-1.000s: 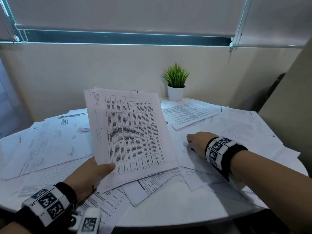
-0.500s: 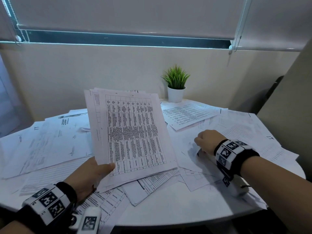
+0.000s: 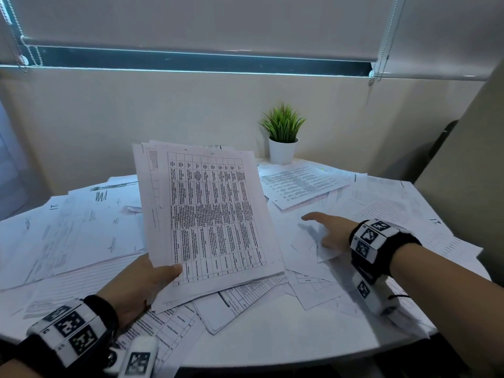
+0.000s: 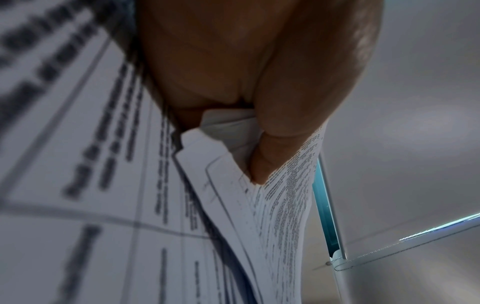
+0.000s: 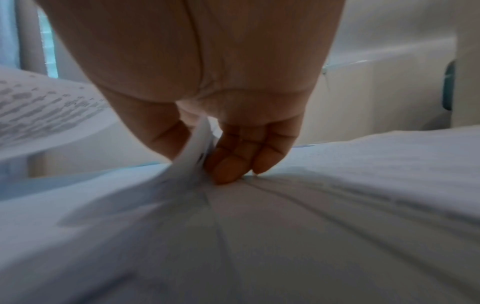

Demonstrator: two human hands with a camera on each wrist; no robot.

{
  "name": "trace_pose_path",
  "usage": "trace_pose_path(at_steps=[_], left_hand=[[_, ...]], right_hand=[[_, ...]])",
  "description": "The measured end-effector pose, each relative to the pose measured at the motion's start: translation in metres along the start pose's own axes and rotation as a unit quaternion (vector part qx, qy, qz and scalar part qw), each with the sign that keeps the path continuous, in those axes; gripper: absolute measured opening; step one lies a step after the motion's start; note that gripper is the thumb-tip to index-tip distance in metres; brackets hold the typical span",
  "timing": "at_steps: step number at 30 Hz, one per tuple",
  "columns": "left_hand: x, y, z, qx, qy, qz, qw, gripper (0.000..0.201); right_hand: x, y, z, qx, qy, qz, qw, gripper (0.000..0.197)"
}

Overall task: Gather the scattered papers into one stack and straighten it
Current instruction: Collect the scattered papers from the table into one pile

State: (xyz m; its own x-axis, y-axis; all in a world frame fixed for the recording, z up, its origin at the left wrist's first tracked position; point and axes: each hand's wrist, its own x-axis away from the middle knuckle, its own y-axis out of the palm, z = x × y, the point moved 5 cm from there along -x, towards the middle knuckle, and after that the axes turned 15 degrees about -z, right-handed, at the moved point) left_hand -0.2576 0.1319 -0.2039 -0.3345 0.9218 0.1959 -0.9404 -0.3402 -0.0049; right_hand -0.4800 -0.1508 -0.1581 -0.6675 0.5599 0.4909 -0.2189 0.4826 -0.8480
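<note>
Head view: the left hand [image 3: 141, 282] at the lower left holds a stack [image 3: 207, 214] of printed sheets tilted up at mid-frame, thumb on the top page near its lower left corner. The stack's upper edges are uneven, with several pages stepped out of line. Loose papers [image 3: 68, 236] cover most of the round table [image 3: 272, 336], left and right. The right hand [image 3: 332, 233], right of centre, lies on a sheet [image 3: 308, 230] on the table, thumb stretched left. A potted plant [image 3: 282, 135] stands at the far edge of the table, above centre.

Left wrist view: the thumb [image 4: 280, 144] and palm clamp the stack's corner [image 4: 223, 144] at mid-frame. The grip is tight and narrow, and the pages fan apart below it.

Right wrist view: thumb [image 5: 166, 133] and fingers [image 5: 233, 160] at centre pinch a raised fold of the sheet [image 5: 200, 144], which puckers around the fingertips.

Risks: pinching mid-sheet may crease or tear the page if it is pulled while other papers weigh on it. The one-corner hold on the tilted stack may let pages slide out. Dragging the sheet may sweep neighbours off the right rim.
</note>
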Motion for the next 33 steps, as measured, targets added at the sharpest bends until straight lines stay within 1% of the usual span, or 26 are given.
trace_pose_path(at_steps=[1, 3, 6, 10, 12, 13, 14, 15, 17, 18, 19, 20, 23, 25, 27, 31, 33], left_hand=[[0.000, 0.000, 0.000, -0.003, 0.000, 0.001, 1.000, 0.033], [0.000, 0.000, 0.000, 0.003, -0.001, 0.001, 1.000, 0.033], [0.000, 0.001, -0.001, 0.017, 0.000, -0.002, 1.000, 0.035], [0.000, 0.001, -0.001, 0.010, 0.001, -0.003, 1.000, 0.032], [-0.002, 0.000, -0.002, 0.008, 0.001, -0.006, 1.000, 0.034], [-0.002, -0.001, -0.002, 0.011, 0.001, -0.007, 1.000, 0.036], [-0.003, -0.002, -0.003, 0.016, 0.001, -0.006, 1.000, 0.037], [-0.003, -0.003, -0.003, 0.019, 0.001, -0.005, 1.000, 0.038], [-0.004, -0.003, -0.004, 0.016, -0.002, -0.004, 1.000, 0.039], [-0.004, -0.003, -0.005, 0.017, -0.003, -0.003, 1.000, 0.040], [-0.004, -0.003, -0.005, 0.020, -0.004, -0.001, 1.000, 0.040], [-0.004, -0.003, -0.005, 0.022, -0.004, 0.002, 1.000, 0.039], [-0.004, -0.003, -0.004, 0.023, -0.002, 0.002, 1.000, 0.038], [-0.004, -0.004, -0.004, 0.025, -0.002, 0.003, 1.000, 0.039], [-0.004, -0.005, -0.006, 0.025, -0.003, 0.004, 1.000, 0.040], [-0.004, -0.006, -0.006, 0.022, -0.002, 0.001, 1.000, 0.040], [-0.004, -0.006, -0.005, 0.021, -0.001, 0.001, 1.000, 0.039]], right_hand=[[-0.002, 0.001, -0.004, 0.011, -0.004, -0.004, 1.000, 0.056], [-0.006, 0.001, -0.008, 0.002, 0.011, -0.005, 1.000, 0.043], [-0.014, -0.001, -0.011, 0.022, 0.046, -0.026, 0.998, 0.035], [-0.021, -0.006, -0.019, 0.051, 0.063, -0.049, 0.995, 0.006], [-0.024, -0.005, -0.022, 0.061, 0.057, -0.051, 0.995, 0.013], [-0.025, -0.005, -0.022, 0.066, 0.053, -0.050, 0.995, 0.012], [-0.023, -0.005, -0.023, 0.066, 0.048, -0.045, 0.996, 0.006], [-0.023, -0.003, -0.024, 0.066, 0.044, -0.043, 0.996, 0.008], [-0.023, 0.001, -0.024, 0.071, 0.030, -0.042, 0.996, 0.029], [-0.026, 0.002, -0.022, 0.079, 0.023, -0.036, 0.996, 0.035], [-0.027, 0.003, -0.022, 0.089, 0.018, -0.032, 0.995, 0.036], [-0.028, 0.004, -0.023, 0.096, 0.015, -0.029, 0.995, 0.033], [-0.024, 0.001, -0.028, 0.119, 0.009, -0.032, 0.992, 0.014], [-0.024, 0.000, -0.029, 0.137, 0.005, -0.034, 0.990, 0.008], [-0.026, -0.002, -0.028, 0.135, 0.004, -0.033, 0.990, 0.009], [-0.023, -0.004, -0.022, 0.101, -0.013, -0.047, 0.994, 0.024], [-0.017, -0.008, -0.018, 0.088, -0.012, -0.044, 0.995, 0.025]])
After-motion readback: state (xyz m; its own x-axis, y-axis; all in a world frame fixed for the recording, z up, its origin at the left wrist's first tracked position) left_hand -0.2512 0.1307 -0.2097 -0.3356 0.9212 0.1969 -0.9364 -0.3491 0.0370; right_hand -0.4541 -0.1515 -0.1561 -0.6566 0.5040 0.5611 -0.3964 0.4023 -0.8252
